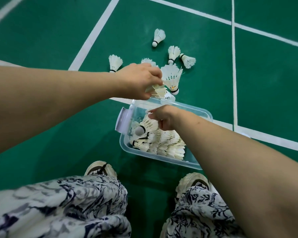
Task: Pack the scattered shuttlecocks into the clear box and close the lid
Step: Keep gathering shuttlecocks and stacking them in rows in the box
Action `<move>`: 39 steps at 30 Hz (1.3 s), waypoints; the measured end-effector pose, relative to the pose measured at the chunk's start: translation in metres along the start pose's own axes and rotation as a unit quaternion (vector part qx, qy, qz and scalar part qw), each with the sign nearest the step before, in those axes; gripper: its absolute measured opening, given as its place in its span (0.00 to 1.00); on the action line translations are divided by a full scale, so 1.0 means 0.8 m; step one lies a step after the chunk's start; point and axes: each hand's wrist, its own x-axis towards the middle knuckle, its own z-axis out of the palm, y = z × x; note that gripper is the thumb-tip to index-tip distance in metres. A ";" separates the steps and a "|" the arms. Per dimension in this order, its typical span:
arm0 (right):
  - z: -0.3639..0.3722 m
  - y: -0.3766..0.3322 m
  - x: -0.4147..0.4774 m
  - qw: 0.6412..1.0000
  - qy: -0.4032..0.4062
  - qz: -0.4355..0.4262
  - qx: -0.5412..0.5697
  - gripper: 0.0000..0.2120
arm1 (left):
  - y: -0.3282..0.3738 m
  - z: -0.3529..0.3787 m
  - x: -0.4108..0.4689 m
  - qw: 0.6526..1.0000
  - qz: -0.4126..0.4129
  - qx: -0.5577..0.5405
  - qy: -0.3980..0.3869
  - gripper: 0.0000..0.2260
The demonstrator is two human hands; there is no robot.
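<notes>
- The box (162, 158) sat open on the green floor (41, 40), a pile of shuttlecocks (169, 145) in its near half
- Over the box, the right hand (163, 119) pinched one shuttlecock (147, 125) by its feathers
- Just beyond its far rim, the left hand (139, 81) pinched a bunch (171, 77); four loose shuttlecocks (159, 36) lay farther out

**Where everything lies around your box**

The clear rectangular plastic box (162, 159) sits on the green court floor (41, 40) just ahead of your shoes (100, 169), with its far end over a white painted line (258, 137). A heap of white feather shuttlecocks (167, 145) lies in its near half. Your right hand (163, 117) holds one cork-tipped shuttlecock (147, 125) above that heap. Your left hand (138, 81) grips a bunch of shuttlecocks (172, 78) just beyond the far rim. Farther out lie loose shuttlecocks (158, 36): one left of that hand, two side by side to its right, one beyond them.
</notes>
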 end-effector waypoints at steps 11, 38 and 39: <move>-0.025 0.011 0.008 0.997 -0.012 0.039 0.062 0.21 | 0.003 -0.002 0.002 1.000 0.001 -0.001 0.002 0.18; -0.013 0.043 -0.006 0.931 0.301 -0.203 -0.039 0.18 | 0.000 0.021 0.002 0.999 0.029 -0.008 0.035 0.17; -0.011 0.043 -0.005 0.931 0.298 -0.203 -0.049 0.18 | -0.002 0.023 0.002 0.998 0.035 -0.011 0.041 0.17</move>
